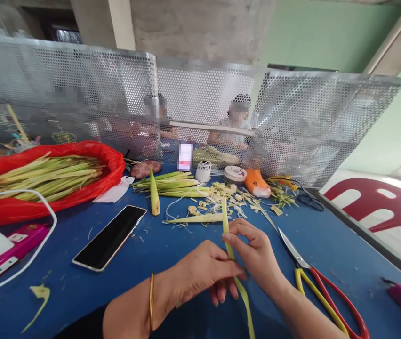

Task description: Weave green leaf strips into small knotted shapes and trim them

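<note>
A long pale-green leaf strip [225, 214] runs upright through both of my hands, its lower end hanging toward the table's front edge. My right hand [252, 245] pinches it between thumb and fingers near the upper part. Just below, my left hand [209, 268], with a gold bangle at the wrist, closes its thumb and fingers on the same strip. Behind them a pointed pale leaf piece [200, 218] lies flat among cut scraps [228, 193]. Scissors [301, 259] with red and yellow handles rest to the right, blades partly apart.
A black phone [110, 238] lies left of my hands. Farther left are a red bag [112, 162] of leaf stalks and a magenta power strip [13, 252] with a white cable. A leaf bundle, white string spool [203, 172] and tape roll [235, 174] stand before a perforated metal screen [200, 89]; people sit beyond.
</note>
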{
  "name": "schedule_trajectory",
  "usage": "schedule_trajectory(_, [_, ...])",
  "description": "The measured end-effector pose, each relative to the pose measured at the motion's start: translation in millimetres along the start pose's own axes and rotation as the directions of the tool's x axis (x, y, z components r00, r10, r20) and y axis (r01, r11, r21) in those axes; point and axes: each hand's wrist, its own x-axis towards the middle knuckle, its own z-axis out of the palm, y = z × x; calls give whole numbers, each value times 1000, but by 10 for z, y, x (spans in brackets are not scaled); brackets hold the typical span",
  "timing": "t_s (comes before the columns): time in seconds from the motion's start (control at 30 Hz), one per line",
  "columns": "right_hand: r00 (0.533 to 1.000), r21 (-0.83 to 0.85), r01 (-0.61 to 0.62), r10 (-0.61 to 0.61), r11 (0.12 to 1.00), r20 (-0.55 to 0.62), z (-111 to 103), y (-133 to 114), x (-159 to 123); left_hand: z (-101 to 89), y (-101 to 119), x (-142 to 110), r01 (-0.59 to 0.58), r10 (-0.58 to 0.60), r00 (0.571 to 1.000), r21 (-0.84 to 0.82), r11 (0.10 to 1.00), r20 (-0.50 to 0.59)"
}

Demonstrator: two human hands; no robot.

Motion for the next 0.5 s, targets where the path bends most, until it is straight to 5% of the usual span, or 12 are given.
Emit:
schedule_trajectory(0.2, [993, -153, 79, -92, 985, -80, 10, 91, 17, 15, -29, 50, -25, 27, 997, 32, 999, -72])
schedule_trajectory(0.37, [945, -351, 132, -224, 927, -237, -139, 79, 50, -69, 56, 56, -136, 102, 964, -125, 983, -245])
schedule_trajectory(0.5, [971, -244, -91, 33, 966, -235, -181, 54, 59, -151, 146, 18, -211, 122, 933, -239, 948, -339])
